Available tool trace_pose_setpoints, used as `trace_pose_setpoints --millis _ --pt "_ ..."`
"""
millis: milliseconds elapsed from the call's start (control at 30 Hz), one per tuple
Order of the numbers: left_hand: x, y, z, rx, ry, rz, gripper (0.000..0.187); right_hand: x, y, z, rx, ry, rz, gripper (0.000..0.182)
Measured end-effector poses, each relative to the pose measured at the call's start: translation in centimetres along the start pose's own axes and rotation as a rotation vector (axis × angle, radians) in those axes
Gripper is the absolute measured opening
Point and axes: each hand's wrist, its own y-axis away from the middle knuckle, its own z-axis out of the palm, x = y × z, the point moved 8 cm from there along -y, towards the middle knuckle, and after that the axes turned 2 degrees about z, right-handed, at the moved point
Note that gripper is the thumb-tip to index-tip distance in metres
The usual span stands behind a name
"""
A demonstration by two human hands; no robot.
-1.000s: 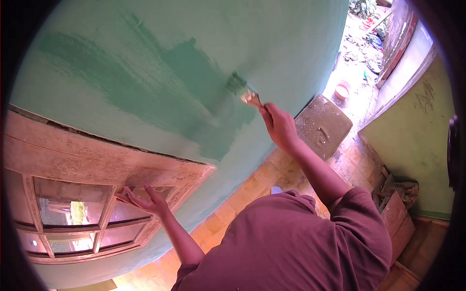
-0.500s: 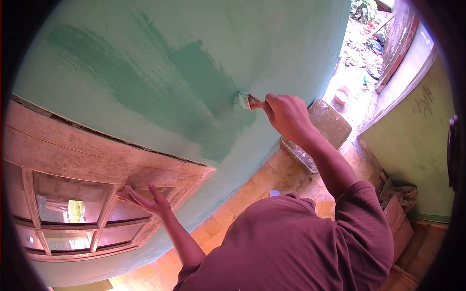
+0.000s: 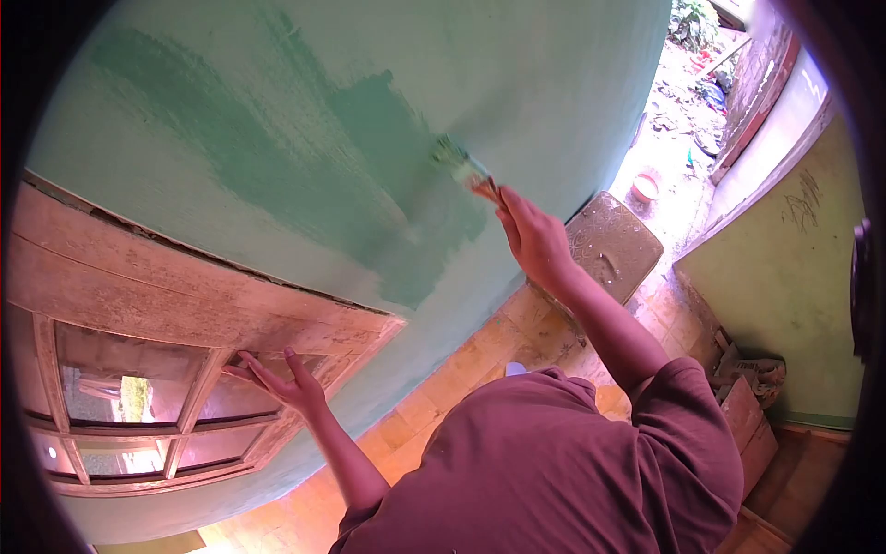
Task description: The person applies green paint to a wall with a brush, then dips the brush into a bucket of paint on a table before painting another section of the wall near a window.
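My right hand (image 3: 535, 238) is closed round the handle of a paintbrush (image 3: 460, 164). Green paint coats the bristles, which point up and left at the edge of a darker green painted patch (image 3: 369, 120). That patch spreads in broad streaks over the pale green wall (image 3: 535, 83). Lower left, my left hand (image 3: 281, 377) has its fingers spread against the wooden window frame (image 3: 208, 300), near a glass pane. Nothing shows in that hand.
A metal-looking box or stool (image 3: 616, 245) stands on the tiled floor (image 3: 443, 392) beyond my right forearm. Farther off, a small bucket (image 3: 646, 187) sits by the bright doorway. Boards (image 3: 749, 425) and a crumpled sack (image 3: 761, 374) lie at the right wall.
My right hand has moved slightly down, and the brush has swung so its bristles sit higher and more to the left. My left hand stays at the window frame.
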Motion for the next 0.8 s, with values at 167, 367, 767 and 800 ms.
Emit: trace_pose_setpoints --millis 167,367,767,800 --pt "-0.2 0.7 0.2 -0.006 0.143 -0.094 0.062 5.8 6.7 4.9 -0.311 0.106 0.208 0.025" --pt "-0.1 1.0 0.3 0.018 0.121 -0.081 0.063 8.5 7.9 7.1 -0.59 -0.411 0.742 0.025" --pt "-0.3 1.4 0.6 0.003 0.072 -0.039 0.063 -3.5 -5.6 -4.6 -0.159 -1.144 0.384 0.027" --pt "-0.4 1.4 0.5 0.004 0.072 -0.038 0.063 -3.0 -5.3 -3.8 -0.159 -1.144 0.384 0.027"
